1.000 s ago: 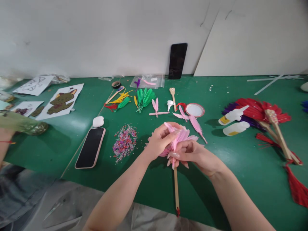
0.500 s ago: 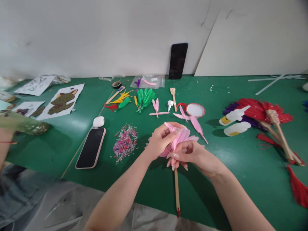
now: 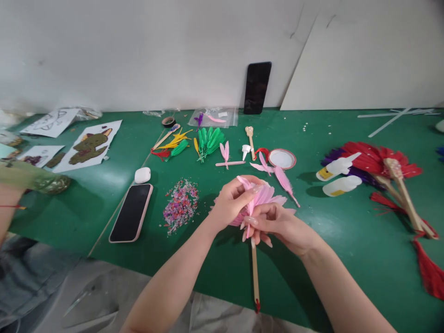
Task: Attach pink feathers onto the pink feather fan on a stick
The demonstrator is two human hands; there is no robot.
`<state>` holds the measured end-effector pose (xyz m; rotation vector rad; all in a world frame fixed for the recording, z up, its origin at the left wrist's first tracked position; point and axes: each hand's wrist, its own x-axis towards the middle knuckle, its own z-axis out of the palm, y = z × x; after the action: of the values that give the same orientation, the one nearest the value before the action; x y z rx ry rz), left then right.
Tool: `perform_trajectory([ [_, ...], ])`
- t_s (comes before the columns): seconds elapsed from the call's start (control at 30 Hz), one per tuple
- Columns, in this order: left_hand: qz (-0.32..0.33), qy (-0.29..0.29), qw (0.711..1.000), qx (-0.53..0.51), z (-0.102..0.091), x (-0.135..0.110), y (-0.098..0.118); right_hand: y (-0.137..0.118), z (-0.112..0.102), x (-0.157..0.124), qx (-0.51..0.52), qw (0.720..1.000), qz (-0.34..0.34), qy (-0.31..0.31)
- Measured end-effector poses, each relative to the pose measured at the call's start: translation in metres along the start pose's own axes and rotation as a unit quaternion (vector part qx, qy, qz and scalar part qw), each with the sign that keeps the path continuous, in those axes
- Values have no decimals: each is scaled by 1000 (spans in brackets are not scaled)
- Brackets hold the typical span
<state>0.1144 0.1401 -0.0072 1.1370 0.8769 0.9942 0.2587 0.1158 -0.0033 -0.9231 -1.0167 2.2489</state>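
A pink feather fan on a wooden stick handle is held over the green table. My left hand is closed round the left side of the pink feathers, thumb on top. My right hand pinches the fan where the feathers meet the stick, fingers curled. Loose pink feathers lie just behind the fan.
A phone in a pink case, a white earbud case and a heap of coloured confetti lie to the left. Green and yellow feathers, a round lid, glue bottles and red feather fans lie behind and right. Another person's sleeve is at far left.
Almost nothing moved. My right hand's fingers shifted slightly on the fan's base.
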Motion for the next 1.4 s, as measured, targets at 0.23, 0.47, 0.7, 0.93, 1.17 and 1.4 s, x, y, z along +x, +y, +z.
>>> perform_trajectory([
  [0.23,-8,-10,1000,0,0,0,-1,0,-2,0,-3,1000,1,8],
  [0.47,-13,-10,1000,-17,0,1,-1,2,-2,0,-1,1000,-1,20],
  [0.7,-3,0,1000,3,1,1,2,-2,-1,-1,-10,1000,10,17],
  [0.93,-1,-6,1000,2,0,1,0,-2,1,-1,-3,1000,9,6],
  [1.17,4,-14,1000,-8,1,1,-1,0,-3,0,-11,1000,2,13],
  [1.4,2,-20,1000,-2,-1,1,-3,3,-6,0,-20,1000,-4,7],
])
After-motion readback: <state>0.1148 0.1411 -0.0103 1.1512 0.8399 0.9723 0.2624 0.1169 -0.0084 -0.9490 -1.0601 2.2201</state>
